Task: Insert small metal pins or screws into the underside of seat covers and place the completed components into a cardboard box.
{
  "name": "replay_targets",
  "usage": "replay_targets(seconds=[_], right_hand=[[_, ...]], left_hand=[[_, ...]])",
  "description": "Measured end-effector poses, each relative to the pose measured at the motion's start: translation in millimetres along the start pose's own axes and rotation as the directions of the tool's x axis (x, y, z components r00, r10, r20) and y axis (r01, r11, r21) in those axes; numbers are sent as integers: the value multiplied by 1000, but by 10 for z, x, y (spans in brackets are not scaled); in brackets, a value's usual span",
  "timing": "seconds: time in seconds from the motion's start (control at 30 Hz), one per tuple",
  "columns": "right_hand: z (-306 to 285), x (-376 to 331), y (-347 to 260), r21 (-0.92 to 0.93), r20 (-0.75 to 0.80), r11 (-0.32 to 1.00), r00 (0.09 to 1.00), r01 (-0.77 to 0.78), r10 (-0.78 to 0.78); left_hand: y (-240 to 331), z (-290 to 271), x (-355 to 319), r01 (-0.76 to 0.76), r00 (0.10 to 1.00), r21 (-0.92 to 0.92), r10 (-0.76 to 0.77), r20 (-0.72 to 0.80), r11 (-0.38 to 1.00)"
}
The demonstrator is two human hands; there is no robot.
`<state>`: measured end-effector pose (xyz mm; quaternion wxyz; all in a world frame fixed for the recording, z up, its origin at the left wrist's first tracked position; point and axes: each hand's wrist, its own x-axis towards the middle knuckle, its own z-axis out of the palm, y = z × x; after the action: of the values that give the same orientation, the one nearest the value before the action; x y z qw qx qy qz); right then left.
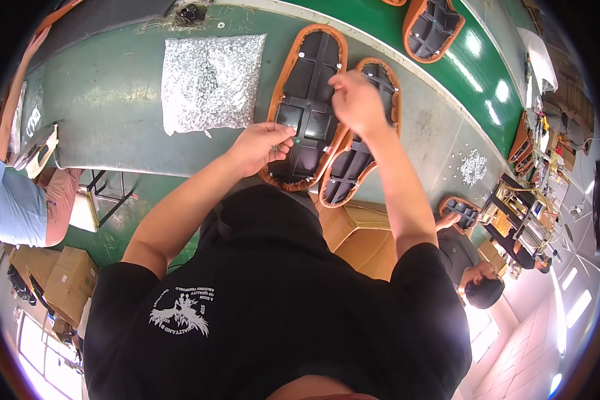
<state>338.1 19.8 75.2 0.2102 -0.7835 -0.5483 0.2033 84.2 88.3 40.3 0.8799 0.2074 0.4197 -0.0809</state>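
An elongated pad (307,90) with a ribbed black plastic back and an orange-brown cover wrapped round its rim lies back-up on the bench before me. A second, similar pad (345,175) lies against its right side, partly under my right arm. My left hand (265,147) is closed over the first pad's lower left part, pinching small metal pieces between thumb and fingers. Over that pad's upper right edge, my right hand (357,100) is curled with its fingers together and slightly blurred; what it holds, if anything, is hidden. Small silver fittings dot the pads' backs.
A clear bag of small silver hardware (210,83) lies left of the pads. Loose silver pieces (473,167) are heaped at the right. Another pad (435,30) rests on the green surface (477,50) beyond. Co-workers stand at left (20,207) and right (463,257). An open cardboard box (363,243) is below the bench.
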Motion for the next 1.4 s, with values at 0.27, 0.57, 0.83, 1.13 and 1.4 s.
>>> replay_targets(seconds=[0.27,0.57,0.83,1.13,1.4], right_hand=[[471,-1274,-766,438,49,881,983,-181,177],[673,-1992,-745,443,-134,841,905,-309,403],[1012,-2304,-274,-60,111,981,976,-183,189],[989,-2263,-411,-298,263,952,965,67,15],[1008,-2171,-282,-406,360,905,932,125,32]], left_hand=[[-335,121,-125,86,994,-75,-80,70,993],[-752,179,-368,122,990,233,-137,47,965],[-1045,-323,-486,148,989,199,-151,2,969],[-1179,-402,-471,90,990,317,-51,-128,944],[-1308,-487,-490,-25,999,178,32,-37,984]])
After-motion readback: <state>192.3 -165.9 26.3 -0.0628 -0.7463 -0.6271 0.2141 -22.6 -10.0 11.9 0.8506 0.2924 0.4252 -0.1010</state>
